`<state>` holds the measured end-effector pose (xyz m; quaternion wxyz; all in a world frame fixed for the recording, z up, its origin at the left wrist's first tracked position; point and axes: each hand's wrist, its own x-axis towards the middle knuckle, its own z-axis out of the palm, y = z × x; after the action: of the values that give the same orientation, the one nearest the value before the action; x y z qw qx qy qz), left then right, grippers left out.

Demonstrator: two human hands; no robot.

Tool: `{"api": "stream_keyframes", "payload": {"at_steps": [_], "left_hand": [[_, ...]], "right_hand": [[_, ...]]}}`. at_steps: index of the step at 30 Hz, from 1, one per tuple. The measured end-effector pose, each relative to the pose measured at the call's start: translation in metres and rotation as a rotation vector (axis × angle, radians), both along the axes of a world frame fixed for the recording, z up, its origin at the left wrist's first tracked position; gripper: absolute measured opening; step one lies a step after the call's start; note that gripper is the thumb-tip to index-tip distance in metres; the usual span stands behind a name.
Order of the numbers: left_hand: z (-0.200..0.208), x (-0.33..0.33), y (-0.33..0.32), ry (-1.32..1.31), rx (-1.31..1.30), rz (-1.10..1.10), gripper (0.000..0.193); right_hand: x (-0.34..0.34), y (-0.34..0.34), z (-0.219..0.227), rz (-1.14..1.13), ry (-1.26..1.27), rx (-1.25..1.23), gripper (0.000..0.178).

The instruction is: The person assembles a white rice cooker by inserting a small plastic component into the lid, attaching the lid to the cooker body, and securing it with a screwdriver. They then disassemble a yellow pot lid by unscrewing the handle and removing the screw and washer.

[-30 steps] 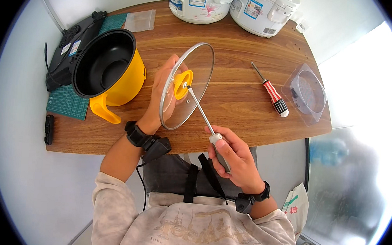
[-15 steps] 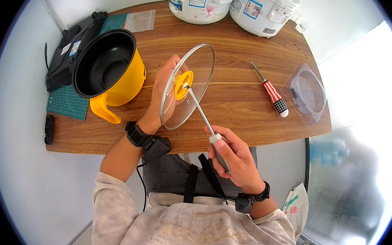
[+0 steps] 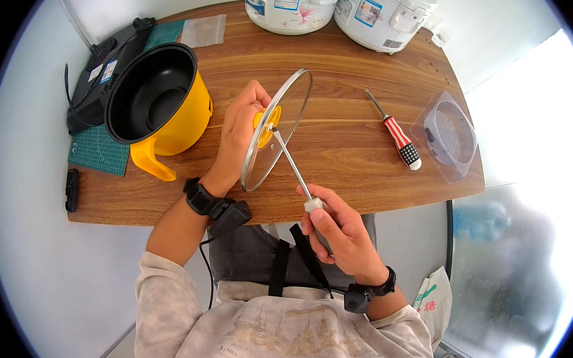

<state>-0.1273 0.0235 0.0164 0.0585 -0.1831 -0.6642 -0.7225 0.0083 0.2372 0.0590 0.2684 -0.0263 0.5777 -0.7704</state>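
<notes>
My left hand (image 3: 238, 129) is closed around the yellow knob of a round glass lid (image 3: 283, 123) with a metal rim, holding the lid on edge above the table. The knob shows through the glass. In my right hand (image 3: 339, 231) is a screwdriver (image 3: 292, 164), gripped by its pale grey handle. Its shaft points up and left, with the tip at the screw in the middle of the lid's inner side. Left of my left hand stands a yellow pot (image 3: 183, 123) with a black inside and a yellow handle.
Two white rice cookers (image 3: 290, 18) stand at the back. On the right lie a red, white and black screwdriver (image 3: 401, 143) and a clear plastic tray (image 3: 455, 150). A black appliance (image 3: 91, 98) rests on a green cutting mat (image 3: 98, 154) at left, near a clear bag (image 3: 204, 31).
The lid has turned more edge-on and shifted slightly right in my left hand. The screwdriver tip stays at the screw, and my right hand has barely moved.
</notes>
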Motion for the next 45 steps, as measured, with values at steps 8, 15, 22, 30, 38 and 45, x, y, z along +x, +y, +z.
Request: {"api": "stream_keyframes", "payload": {"at_steps": [8,15,22,30,38,45], "left_hand": [[0.008,0.005,0.005,-0.264,0.274,-0.125,0.022],[0.022,0.011,0.008,-0.318,0.245,-0.118,0.021],[0.012,0.006,0.006,-0.169,0.116,-0.052,0.024],[0.015,0.005,-0.001,0.264,-0.251,0.033,0.016],[0.006,0.002,0.006,-0.064,0.029,-0.016,0.024],[0.010,0.002,0.001,-0.269,0.193,-0.201,0.023]], "right_hand": [[0.001,-0.006,-0.004,-0.022,0.021,0.006,0.040],[0.003,-0.011,-0.014,-0.067,0.110,0.084,0.040],[0.004,-0.006,-0.002,-0.044,0.072,0.088,0.041],[-0.002,0.012,0.018,0.026,-0.112,0.003,0.039],[-0.009,0.015,0.015,0.019,0.017,0.144,0.038],[-0.012,0.012,0.003,-0.125,0.814,0.745,0.046]]}}
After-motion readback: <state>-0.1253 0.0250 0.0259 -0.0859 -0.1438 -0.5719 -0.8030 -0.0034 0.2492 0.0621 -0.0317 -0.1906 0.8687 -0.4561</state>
